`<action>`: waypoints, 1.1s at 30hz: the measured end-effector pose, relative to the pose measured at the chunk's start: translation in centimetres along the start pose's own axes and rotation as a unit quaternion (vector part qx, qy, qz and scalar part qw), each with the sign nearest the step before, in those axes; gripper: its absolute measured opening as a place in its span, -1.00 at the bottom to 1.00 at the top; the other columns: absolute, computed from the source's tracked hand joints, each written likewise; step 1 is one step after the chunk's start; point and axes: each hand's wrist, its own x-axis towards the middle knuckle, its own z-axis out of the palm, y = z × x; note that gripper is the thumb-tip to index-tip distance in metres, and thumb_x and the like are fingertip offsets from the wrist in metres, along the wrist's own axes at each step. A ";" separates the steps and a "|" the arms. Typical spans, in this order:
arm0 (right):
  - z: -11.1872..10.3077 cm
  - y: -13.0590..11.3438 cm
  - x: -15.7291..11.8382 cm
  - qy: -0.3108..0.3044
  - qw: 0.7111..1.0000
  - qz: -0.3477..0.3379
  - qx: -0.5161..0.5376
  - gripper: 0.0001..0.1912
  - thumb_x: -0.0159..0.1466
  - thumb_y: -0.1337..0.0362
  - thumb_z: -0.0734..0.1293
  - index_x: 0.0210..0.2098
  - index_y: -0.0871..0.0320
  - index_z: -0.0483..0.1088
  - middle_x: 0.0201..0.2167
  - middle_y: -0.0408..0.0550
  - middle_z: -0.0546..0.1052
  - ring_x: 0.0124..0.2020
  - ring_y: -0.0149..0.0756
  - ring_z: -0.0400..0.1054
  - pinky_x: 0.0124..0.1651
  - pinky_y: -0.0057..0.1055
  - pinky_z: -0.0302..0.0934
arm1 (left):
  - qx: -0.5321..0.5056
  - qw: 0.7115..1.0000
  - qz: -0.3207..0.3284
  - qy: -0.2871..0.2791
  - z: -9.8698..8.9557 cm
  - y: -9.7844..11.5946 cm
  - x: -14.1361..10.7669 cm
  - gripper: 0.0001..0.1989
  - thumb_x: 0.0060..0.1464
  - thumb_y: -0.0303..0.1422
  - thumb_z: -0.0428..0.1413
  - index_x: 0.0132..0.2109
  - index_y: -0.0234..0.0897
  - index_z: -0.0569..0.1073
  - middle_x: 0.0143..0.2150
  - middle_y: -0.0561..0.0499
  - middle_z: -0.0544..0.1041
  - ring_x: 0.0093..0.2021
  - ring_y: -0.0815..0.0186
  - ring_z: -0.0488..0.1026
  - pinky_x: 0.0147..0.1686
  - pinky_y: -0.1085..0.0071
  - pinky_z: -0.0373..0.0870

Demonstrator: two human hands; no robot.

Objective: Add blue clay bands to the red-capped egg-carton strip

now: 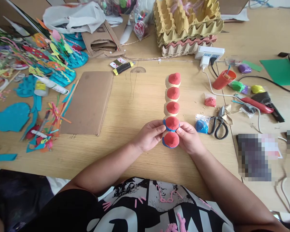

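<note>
Between my two hands is a strip cut from an egg carton [172, 111], its row of several bumps topped with red clay. Blue clay rings the two bumps nearest me; the farther ones show bare cream card below the red. My left hand [151, 133] pinches the strip's left side at the second bump from the near end. On the opposite side, my right hand [188, 135] grips with thumb and fingers at about the same height. A packet of blue clay [202, 125] and black-handled scissors [219, 124] lie just right of my right hand.
Left of centre lies a cardboard sheet [87, 103], with coloured craft pieces [48, 129] beyond it. Egg trays [188, 29] are stacked at the back near a power strip [210, 53]. A red cup [223, 80], a red clay packet [210, 100] and a white cable [232, 95] are on the right.
</note>
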 end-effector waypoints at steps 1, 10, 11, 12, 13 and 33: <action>0.0 -0.1 0.0 0.001 1.000 0.003 0.000 -0.75 0.13 0.03 0.66 -0.27 -0.05 0.68 -0.34 -0.20 0.72 -0.37 -0.36 0.55 -0.16 -0.33 0.52 | 0.001 1.000 0.000 -0.003 0.0 0.0 0.0 -0.63 -0.06 -0.10 0.50 -0.24 -0.29 0.70 -0.42 0.06 0.48 -0.43 0.47 0.32 -0.37 0.46 0.37; 0.5 -0.2 -0.3 0.000 0.998 0.061 0.029 -0.64 0.12 -0.08 0.64 -0.24 0.00 0.65 -0.34 -0.15 0.70 -0.36 -0.33 0.52 -0.17 -0.31 0.50 | 0.011 1.000 0.006 0.017 -0.1 -0.2 0.0 -0.61 -0.03 -0.08 0.48 -0.30 -0.32 0.64 -0.44 0.07 0.44 -0.43 0.45 0.28 -0.37 0.43 0.30; 0.5 -0.2 -0.3 -0.002 0.997 0.065 0.037 -0.65 0.13 -0.06 0.64 -0.25 0.00 0.65 -0.36 -0.16 0.70 -0.38 -0.35 0.51 -0.19 -0.34 0.48 | 0.014 1.000 0.003 0.016 -0.1 -0.2 0.0 -0.61 -0.03 -0.07 0.48 -0.30 -0.31 0.64 -0.43 0.06 0.45 -0.42 0.44 0.29 -0.36 0.42 0.31; 0.5 -0.1 -0.3 -0.005 0.997 0.068 0.045 -0.67 0.13 -0.05 0.64 -0.26 0.00 0.65 -0.36 -0.17 0.69 -0.40 -0.37 0.49 -0.21 -0.36 0.47 | 0.016 1.000 0.002 0.014 -0.1 -0.2 0.0 -0.60 -0.04 -0.06 0.48 -0.29 -0.31 0.64 -0.42 0.05 0.46 -0.42 0.43 0.29 -0.36 0.42 0.31; 0.5 0.0 -0.4 -0.008 0.996 0.069 0.050 -0.69 0.14 -0.04 0.63 -0.27 0.00 0.65 -0.37 -0.18 0.68 -0.41 -0.38 0.49 -0.22 -0.38 0.46 | 0.017 1.000 0.000 0.011 -0.1 -0.2 0.0 -0.60 -0.04 -0.06 0.48 -0.29 -0.30 0.64 -0.42 0.05 0.46 -0.41 0.43 0.30 -0.35 0.41 0.31; 0.4 -0.1 -0.3 -0.027 0.994 0.083 0.061 -0.66 0.17 -0.08 0.60 -0.25 0.02 0.64 -0.36 -0.14 0.66 -0.35 -0.31 0.48 -0.21 -0.34 0.43 | 0.000 1.000 -0.014 0.000 -0.3 -0.1 -0.1 -0.60 0.02 -0.07 0.45 -0.30 -0.34 0.61 -0.44 0.08 0.41 -0.42 0.46 0.31 -0.38 0.47 0.33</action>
